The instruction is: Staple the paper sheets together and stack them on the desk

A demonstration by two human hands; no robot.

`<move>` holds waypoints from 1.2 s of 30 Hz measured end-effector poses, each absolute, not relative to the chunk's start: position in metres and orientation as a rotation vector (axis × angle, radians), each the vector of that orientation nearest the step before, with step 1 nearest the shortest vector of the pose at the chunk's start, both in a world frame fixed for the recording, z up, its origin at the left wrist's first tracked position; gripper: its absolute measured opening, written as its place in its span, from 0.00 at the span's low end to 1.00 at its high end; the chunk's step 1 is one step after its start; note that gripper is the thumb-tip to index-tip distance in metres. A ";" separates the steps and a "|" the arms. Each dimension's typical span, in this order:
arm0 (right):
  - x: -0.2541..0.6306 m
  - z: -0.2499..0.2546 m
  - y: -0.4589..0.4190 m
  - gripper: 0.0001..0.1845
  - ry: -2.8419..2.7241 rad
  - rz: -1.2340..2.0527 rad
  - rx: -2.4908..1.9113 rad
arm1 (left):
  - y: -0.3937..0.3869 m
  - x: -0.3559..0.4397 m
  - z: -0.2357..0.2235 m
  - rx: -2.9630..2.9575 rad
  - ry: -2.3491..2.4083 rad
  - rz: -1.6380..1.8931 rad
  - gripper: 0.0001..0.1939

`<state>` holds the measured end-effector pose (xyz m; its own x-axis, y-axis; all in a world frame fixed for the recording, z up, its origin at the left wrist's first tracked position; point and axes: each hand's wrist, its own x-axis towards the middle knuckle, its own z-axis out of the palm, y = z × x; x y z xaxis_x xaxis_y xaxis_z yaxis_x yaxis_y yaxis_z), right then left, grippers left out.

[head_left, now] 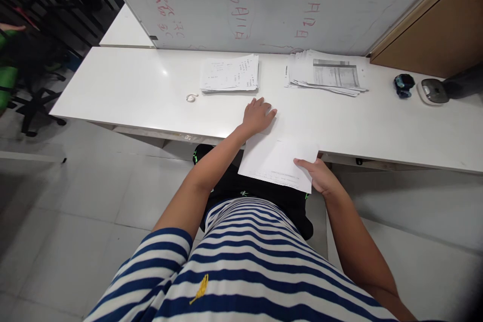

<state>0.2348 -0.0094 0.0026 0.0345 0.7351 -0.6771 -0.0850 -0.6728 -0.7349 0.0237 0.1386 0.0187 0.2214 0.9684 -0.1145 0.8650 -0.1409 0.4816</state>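
Note:
A white sheet of paper (277,158) with faint printing along its near edge sticks out over the front of the white desk, above my lap. My right hand (320,175) grips its right edge, thumb on top and the other fingers underneath. My left hand (259,115) lies on the desk at the sheet's far left corner, fingers stretched out and apart; whether the palm presses on the paper I cannot tell. Just beyond those fingertips is a stack of written papers (229,74). A second, less even paper stack (328,73) lies farther right.
A small white looped item (191,97) rests left on the desk (132,90). To the right are a dark watch (404,84) and a white-and-black case (433,91). A whiteboard (271,5) with red writing and a cardboard box (430,30) stand along the back.

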 end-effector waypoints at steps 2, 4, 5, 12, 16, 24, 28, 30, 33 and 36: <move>0.235 0.003 -0.009 0.22 -0.668 1.699 -1.701 | 0.139 0.024 0.018 2.050 1.687 0.303 0.26; 0.235 0.002 -0.009 0.21 -0.678 1.695 -1.700 | 0.139 0.024 0.018 2.041 1.677 0.305 0.26; 0.235 0.002 -0.009 0.21 -0.686 1.694 -1.697 | 0.140 0.024 0.017 2.034 1.672 0.308 0.26; 0.236 0.000 -0.010 0.21 -0.683 1.707 -1.674 | 0.141 0.023 0.016 2.028 1.663 0.307 0.27; 0.235 0.002 -0.010 0.20 -0.667 1.711 -1.662 | 0.141 0.024 0.017 2.022 1.662 0.306 0.27; 0.231 0.009 -0.009 0.19 -0.635 1.689 -1.691 | 0.141 0.024 0.019 2.043 1.677 0.290 0.26; 0.231 0.009 -0.010 0.19 -0.671 1.696 -1.696 | 0.141 0.024 0.017 2.051 1.682 0.285 0.25; 0.232 0.008 -0.010 0.19 -0.668 1.697 -1.696 | 0.141 0.024 0.015 2.053 1.691 0.289 0.25; 0.232 0.008 -0.010 0.19 -0.645 1.693 -1.688 | 0.140 0.024 0.012 2.078 1.704 0.309 0.24; 0.232 0.009 -0.010 0.20 -0.645 1.694 -1.704 | 0.139 0.025 0.012 2.109 1.714 0.328 0.23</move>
